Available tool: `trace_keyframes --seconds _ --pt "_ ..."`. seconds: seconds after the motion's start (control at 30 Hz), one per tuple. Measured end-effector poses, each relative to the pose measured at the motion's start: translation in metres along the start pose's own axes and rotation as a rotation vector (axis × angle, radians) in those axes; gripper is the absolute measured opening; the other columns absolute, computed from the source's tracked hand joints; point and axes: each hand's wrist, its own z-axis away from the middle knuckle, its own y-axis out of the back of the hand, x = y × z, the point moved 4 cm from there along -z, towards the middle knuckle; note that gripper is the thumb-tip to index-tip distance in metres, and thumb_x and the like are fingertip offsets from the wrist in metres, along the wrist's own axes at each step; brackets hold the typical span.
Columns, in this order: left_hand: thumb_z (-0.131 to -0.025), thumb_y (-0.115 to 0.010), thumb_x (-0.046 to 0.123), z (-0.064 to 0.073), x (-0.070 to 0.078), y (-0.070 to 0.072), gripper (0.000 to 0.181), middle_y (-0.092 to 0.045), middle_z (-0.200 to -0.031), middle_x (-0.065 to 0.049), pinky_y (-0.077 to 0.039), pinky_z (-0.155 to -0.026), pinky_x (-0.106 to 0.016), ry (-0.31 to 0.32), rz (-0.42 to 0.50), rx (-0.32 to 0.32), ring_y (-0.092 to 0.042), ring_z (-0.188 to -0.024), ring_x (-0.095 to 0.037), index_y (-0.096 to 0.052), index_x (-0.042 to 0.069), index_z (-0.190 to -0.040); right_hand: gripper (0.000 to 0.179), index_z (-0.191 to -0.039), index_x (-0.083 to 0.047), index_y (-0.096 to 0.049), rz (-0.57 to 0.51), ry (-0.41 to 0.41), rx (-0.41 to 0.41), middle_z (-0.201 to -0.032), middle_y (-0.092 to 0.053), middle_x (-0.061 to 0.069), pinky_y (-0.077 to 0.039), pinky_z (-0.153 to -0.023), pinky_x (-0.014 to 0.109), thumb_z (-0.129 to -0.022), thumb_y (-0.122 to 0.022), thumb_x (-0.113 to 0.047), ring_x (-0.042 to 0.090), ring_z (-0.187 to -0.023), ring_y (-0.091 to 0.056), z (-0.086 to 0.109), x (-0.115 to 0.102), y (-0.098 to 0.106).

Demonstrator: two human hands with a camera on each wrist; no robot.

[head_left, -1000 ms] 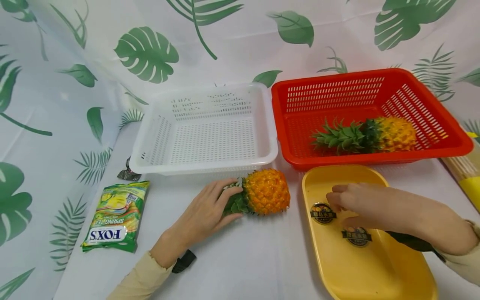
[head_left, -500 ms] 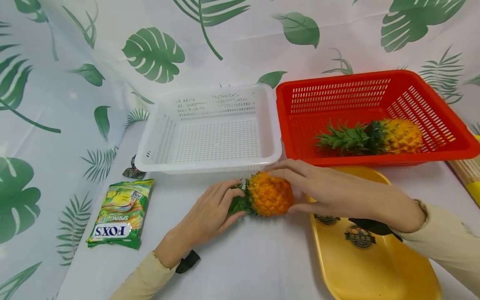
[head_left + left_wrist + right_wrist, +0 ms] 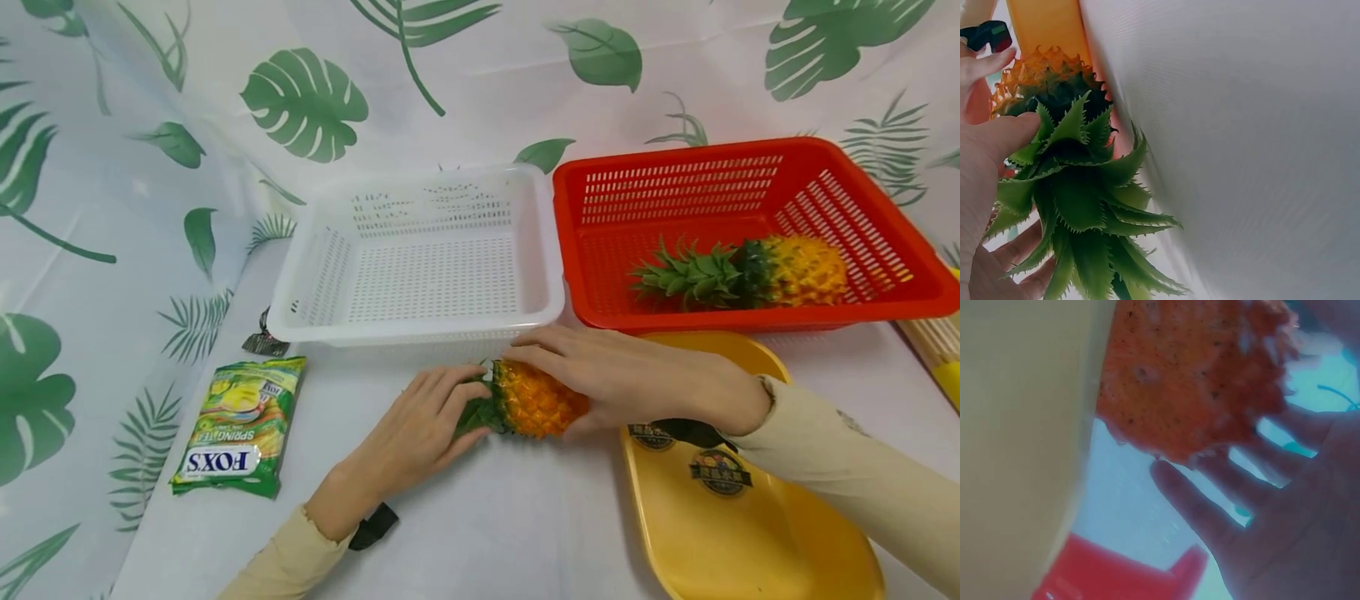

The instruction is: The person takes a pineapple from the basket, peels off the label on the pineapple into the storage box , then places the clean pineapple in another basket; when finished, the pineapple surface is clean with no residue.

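A toy-like orange pineapple (image 3: 536, 404) lies on the white tabletop in front of the white basket, its crown pointing left. My left hand (image 3: 405, 437) holds the green leafy crown (image 3: 1085, 200), with the thumb on one side and the fingers on the other in the left wrist view. Over the fruit's body lies my right hand (image 3: 622, 375), gripping it with fingers along the far side and thumb at the near side. Orange skin of the pineapple (image 3: 1191, 375) fills the upper part of the right wrist view, the fingers (image 3: 1191, 500) curving against it.
A white basket (image 3: 420, 329) stands behind the hands. To its right, a red basket (image 3: 765, 321) holds another pineapple (image 3: 802, 271). The yellow tray (image 3: 750, 533) lies under my right forearm. A green candy bag (image 3: 240, 425) and a small dark packet (image 3: 265, 342) are at left.
My right hand has come left from over the yellow tray to the pineapple's body and now grips it farther toward the crown. The left hand keeps its hold on the crown.
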Motion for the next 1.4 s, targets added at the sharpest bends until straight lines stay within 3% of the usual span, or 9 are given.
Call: trace_keyframes --seconds 0.23,0.77,0.93,1.17,1.4 --pt "-0.095 -0.079 0.027 -0.001 0.002 0.0 0.047 -0.057 -0.139 -0.018 -0.052 -0.095 -0.041 -0.019 -0.004 0.004 -0.06 -0.116 -0.029 -0.055 0.004 -0.129 0.1 -0.157 -0.004 -0.04 -0.008 -0.036 -0.021 -0.154 -0.045 0.008 -0.05 -0.106 0.054 -0.079 -0.094 -0.035 0.026 -0.128 -0.055 -0.001 0.002 -0.004" --pt "-0.093 -0.082 0.025 0.0 0.001 0.002 0.05 -0.056 -0.14 -0.016 -0.051 -0.097 -0.042 0.009 0.028 0.0 -0.059 -0.118 -0.029 -0.055 0.005 -0.131 0.094 -0.149 -0.003 -0.045 0.025 0.009 0.045 -0.147 -0.048 0.009 -0.05 -0.106 0.05 -0.077 -0.094 -0.037 0.028 -0.125 -0.053 -0.005 0.001 -0.015" --pt "-0.094 -0.081 0.026 0.0 -0.001 0.003 0.049 -0.056 -0.14 -0.016 -0.052 -0.098 -0.043 0.012 0.079 -0.006 -0.06 -0.118 -0.029 -0.056 0.007 -0.132 0.09 -0.145 -0.001 -0.047 0.054 0.032 0.063 -0.143 -0.051 0.011 -0.053 -0.102 0.049 -0.076 -0.093 -0.035 0.028 -0.123 -0.055 -0.006 0.0 -0.014" --pt "-0.104 -0.067 0.039 0.001 0.0 0.007 0.042 -0.057 -0.137 -0.014 -0.05 -0.104 -0.044 -0.016 0.114 0.013 -0.058 -0.122 -0.028 -0.059 0.009 -0.133 0.09 -0.142 -0.002 -0.049 0.086 0.014 0.051 -0.138 -0.054 0.01 -0.057 -0.094 0.048 -0.072 -0.094 -0.037 0.027 -0.119 -0.057 -0.003 -0.003 -0.01" --pt "-0.108 -0.051 0.05 -0.001 0.007 0.026 0.051 -0.056 -0.14 -0.014 -0.048 -0.106 -0.044 -0.06 0.122 0.112 -0.054 -0.127 -0.03 -0.059 0.009 -0.137 0.088 -0.14 -0.007 -0.05 0.084 -0.004 0.051 -0.137 -0.055 0.006 -0.059 -0.088 0.043 -0.073 -0.093 -0.044 0.023 -0.119 -0.056 0.006 -0.015 0.012"
